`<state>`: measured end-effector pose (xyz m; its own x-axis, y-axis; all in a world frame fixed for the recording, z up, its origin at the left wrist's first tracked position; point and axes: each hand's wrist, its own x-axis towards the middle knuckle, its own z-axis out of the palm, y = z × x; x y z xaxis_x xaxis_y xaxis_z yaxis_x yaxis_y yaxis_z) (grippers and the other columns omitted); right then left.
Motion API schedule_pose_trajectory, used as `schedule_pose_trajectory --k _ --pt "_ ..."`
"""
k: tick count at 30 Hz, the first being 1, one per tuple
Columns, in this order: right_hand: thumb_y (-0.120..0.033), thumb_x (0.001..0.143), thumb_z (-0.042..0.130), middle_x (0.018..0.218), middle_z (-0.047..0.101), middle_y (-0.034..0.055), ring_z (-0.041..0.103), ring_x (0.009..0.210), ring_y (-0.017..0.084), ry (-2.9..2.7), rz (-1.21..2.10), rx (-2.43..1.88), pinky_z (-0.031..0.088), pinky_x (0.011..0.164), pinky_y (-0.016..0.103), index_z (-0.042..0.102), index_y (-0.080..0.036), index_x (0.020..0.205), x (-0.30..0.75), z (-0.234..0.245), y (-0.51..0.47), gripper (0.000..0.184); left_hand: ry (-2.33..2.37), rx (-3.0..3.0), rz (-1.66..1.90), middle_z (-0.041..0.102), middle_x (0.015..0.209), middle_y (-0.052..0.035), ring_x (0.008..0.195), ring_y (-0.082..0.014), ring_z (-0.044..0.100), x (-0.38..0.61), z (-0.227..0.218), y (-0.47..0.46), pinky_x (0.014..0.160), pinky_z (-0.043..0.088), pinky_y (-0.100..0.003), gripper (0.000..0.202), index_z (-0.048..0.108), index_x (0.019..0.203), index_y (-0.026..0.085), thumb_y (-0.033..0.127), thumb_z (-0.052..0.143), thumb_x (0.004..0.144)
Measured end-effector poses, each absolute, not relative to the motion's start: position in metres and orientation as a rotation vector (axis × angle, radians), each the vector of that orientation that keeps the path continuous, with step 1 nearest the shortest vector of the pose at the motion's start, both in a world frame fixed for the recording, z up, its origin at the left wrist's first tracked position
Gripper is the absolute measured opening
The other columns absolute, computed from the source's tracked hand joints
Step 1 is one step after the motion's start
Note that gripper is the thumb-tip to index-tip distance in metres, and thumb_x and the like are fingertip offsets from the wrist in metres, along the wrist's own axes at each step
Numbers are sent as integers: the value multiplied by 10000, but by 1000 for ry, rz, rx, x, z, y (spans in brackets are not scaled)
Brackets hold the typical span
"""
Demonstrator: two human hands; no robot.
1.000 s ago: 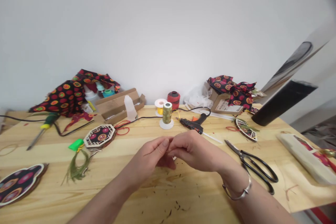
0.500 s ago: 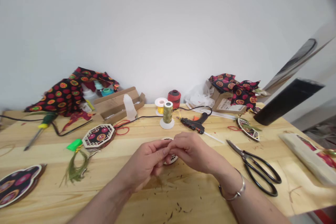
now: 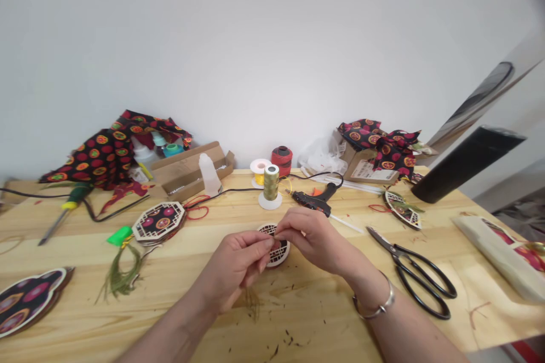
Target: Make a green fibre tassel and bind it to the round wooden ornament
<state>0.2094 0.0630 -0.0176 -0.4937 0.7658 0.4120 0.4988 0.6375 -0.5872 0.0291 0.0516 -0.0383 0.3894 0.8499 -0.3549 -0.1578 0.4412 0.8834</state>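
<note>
My left hand (image 3: 247, 258) is closed in a pinch, and thin olive strands of a thread tassel (image 3: 252, 302) hang blurred beneath it. Fingertip to fingertip with it, my right hand (image 3: 304, 238) also pinches; whatever lies between its fingers is too small to make out. Just behind the fingertips, a round lattice-framed piece (image 3: 279, 258) with a pale rim lies on the table, partly covered by both hands. A spool of olive thread (image 3: 271, 184) stands upright beyond it.
Black-handled scissors (image 3: 419, 275) lie to the right, a glue gun (image 3: 313, 201) behind my right hand. An octagonal lattice piece (image 3: 159, 222), a green-topped tassel (image 3: 121, 266) and a screwdriver (image 3: 66, 210) lie left. A black cylinder (image 3: 466, 164) leans at far right.
My hands have shifted slightly, with the left fingers opened out a little from the round piece, so more of its lattice shows. The hanging strands show more clearly.
</note>
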Motion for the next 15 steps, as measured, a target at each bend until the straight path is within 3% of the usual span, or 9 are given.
schedule_pose_trajectory --k 7,12,15 --pt "-168 869 503 753 620 16 563 705 128 -1948 490 -1065 436 664 233 616 -176 805 209 -31 71 130 992 831 843 400 459 76 365 -9 212 26 -45 53 370 80 -193 183 709 714 125 307 706 694" --pt "-173 857 506 951 636 72 559 902 192 -1880 240 -1313 428 804 312 607 -169 953 227 -21 70 139 1030 800 887 340 445 88 392 -19 170 25 -44 55 378 75 -191 217 720 719 125 330 738 651" --pt "-191 851 508 924 641 63 568 850 197 -1917 228 -1524 429 755 312 618 -179 916 250 -9 53 128 1052 787 912 286 445 101 409 -25 144 25 -43 56 387 73 -187 235 723 732 130 347 743 643"
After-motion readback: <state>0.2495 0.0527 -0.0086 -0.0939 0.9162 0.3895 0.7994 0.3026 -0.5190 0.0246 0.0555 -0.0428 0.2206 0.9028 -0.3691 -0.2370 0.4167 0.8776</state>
